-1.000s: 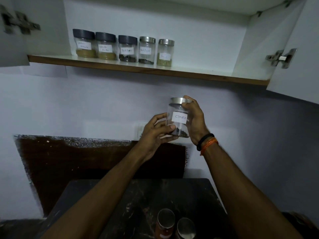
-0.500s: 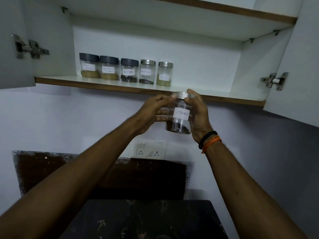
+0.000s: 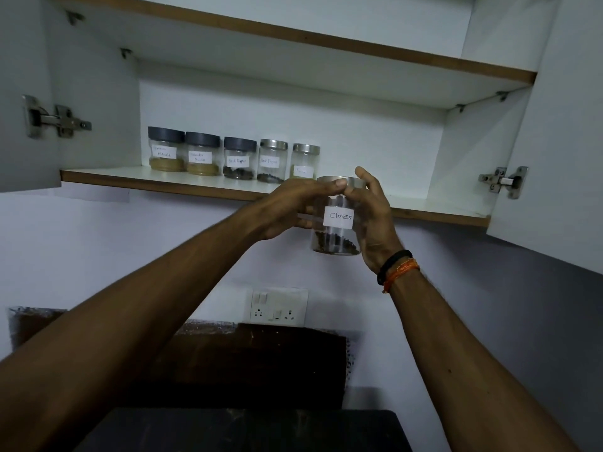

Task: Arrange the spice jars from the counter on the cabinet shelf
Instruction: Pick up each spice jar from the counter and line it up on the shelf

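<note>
Holding the cloves jar point(image 3: 337, 223) between both hands, I have it upright in the middle of the frame, just in front of and slightly below the shelf point(image 3: 130, 177) edge. My right hand point(image 3: 375, 220) wraps its right side with the fingers curled round the glass and one fingertip raised above the steel lid point(image 3: 341, 181). My left hand point(image 3: 293, 210) closes on the other side, thumb lying across the lid's rim. Neither hand is under the base, so the whole weight hangs on side pressure against smooth glass.

I judge the main risk to be the base catching the wooden lip of the shelf as I lift, since the bottom of the jar sits lower than that edge. A knock there could tip it out of my grip, and the dark counter point(image 3: 228, 429) at the bottom of the frame is well below.

Five jars already stand in a row point(image 3: 233, 156) on the shelf, upper left of centre, and the last of them, the small steel-lidded jar point(image 3: 305, 161), is just behind my left knuckles. Pushing in at an angle could nudge it into its neighbour. The open cabinet door point(image 3: 561, 158) at the right edge stays well apart.
</note>
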`<state>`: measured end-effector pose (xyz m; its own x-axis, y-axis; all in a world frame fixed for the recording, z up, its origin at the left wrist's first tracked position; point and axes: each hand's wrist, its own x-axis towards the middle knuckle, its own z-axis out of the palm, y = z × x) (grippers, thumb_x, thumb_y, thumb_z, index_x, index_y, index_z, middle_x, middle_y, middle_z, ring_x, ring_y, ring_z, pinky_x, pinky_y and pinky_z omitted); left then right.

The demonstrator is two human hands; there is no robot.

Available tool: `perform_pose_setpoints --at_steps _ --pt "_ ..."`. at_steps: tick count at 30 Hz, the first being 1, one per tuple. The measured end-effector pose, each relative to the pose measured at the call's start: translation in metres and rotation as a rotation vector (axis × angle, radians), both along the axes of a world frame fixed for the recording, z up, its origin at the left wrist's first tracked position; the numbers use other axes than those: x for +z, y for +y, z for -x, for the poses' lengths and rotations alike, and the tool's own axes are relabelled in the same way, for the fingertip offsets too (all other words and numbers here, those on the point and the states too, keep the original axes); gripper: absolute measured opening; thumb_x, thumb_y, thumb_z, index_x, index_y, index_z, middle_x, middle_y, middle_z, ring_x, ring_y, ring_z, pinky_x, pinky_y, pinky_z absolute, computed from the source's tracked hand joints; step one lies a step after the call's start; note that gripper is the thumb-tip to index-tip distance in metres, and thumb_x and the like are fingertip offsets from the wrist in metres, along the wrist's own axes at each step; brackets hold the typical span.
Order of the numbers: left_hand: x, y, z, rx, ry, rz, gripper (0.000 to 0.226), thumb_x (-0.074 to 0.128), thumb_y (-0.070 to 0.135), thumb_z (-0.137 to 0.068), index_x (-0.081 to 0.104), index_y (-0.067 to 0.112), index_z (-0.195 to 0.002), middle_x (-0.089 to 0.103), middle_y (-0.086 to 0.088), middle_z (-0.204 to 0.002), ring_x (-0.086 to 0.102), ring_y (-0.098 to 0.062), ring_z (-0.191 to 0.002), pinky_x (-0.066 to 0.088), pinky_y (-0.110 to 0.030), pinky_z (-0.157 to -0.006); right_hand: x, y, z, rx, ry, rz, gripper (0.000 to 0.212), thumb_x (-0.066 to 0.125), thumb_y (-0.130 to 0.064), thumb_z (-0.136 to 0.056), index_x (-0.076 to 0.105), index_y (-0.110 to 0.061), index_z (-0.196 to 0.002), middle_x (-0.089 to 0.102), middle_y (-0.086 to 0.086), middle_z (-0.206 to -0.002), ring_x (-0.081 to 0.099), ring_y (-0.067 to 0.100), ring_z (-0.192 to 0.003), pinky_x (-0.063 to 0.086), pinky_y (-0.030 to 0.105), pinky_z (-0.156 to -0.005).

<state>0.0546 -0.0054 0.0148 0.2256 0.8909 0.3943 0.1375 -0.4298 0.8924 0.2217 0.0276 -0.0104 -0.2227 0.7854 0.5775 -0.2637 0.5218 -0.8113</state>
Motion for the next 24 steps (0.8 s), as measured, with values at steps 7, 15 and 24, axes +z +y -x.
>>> perform_pose_setpoints --at_steps 7,15,24 --pt "0.020 0.014 -0.005 -0.041 -0.124 -0.009 0.039 0.072 0.049 -0.084 0.073 0.025 -0.116 0.074 -0.006 -0.107 0.071 -0.024 -0.101 0.059 -0.043 -0.087 0.017 0.007 0.001 -0.003 -0.002 -0.036 0.089 0.067 -0.046 -0.086 0.018 -0.028 -0.158 0.043 0.008 -0.152 0.051 0.029 -0.132 0.044 0.055 -0.108" --pt "0.037 0.035 -0.013 0.033 -0.254 -0.106 0.039 0.080 0.043 -0.076 0.076 0.021 -0.108 0.069 -0.013 -0.123 0.066 -0.034 -0.114 0.058 -0.051 -0.089 0.038 0.022 -0.003 -0.292 0.022 -0.032 0.045 0.043 -0.054 -0.100 0.057 -0.020 -0.127 0.062 0.002 -0.127 0.058 0.021 -0.119 0.049 0.050 -0.102" --pt "0.064 0.067 0.002 0.072 -0.260 -0.118 0.050 0.087 0.030 -0.063 0.066 0.012 -0.106 0.071 -0.012 -0.111 0.068 -0.035 -0.112 0.055 -0.059 -0.090 0.034 0.087 -0.028 -0.831 -0.555 -0.200 0.021 0.056 -0.030 -0.093 0.070 -0.014 -0.090 0.069 -0.001 -0.087 0.062 0.021 -0.090 0.045 0.025 -0.070"
